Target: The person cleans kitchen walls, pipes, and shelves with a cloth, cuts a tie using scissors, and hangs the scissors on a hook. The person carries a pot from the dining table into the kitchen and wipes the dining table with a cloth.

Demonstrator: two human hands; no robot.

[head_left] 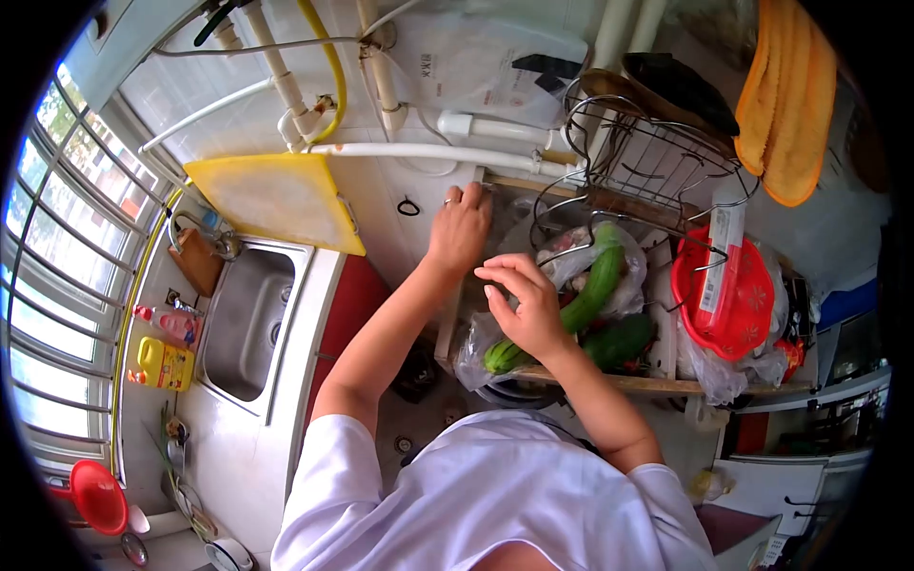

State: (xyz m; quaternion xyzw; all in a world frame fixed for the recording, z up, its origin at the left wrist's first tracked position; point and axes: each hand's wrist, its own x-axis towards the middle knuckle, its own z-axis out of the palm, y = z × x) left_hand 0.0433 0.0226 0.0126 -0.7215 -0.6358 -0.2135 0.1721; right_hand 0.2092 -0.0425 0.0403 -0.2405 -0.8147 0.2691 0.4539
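The left hand's (461, 226) fingertips are disappearing at the far corner of the wooden-edged tray (657, 384), so I cannot tell whether they are grasping anything. The right hand (526, 306) is hovering over the tray, fingers loosely bent and visibly holding nothing, and it is hiding part of the long green gourd (602, 281), which is lying slantwise in there among clear plastic bags (632, 288). The gourd is curving gently, showing bright green skin with paler streaks near its lower end; crinkled plastic is blurring whatever sits beside it.
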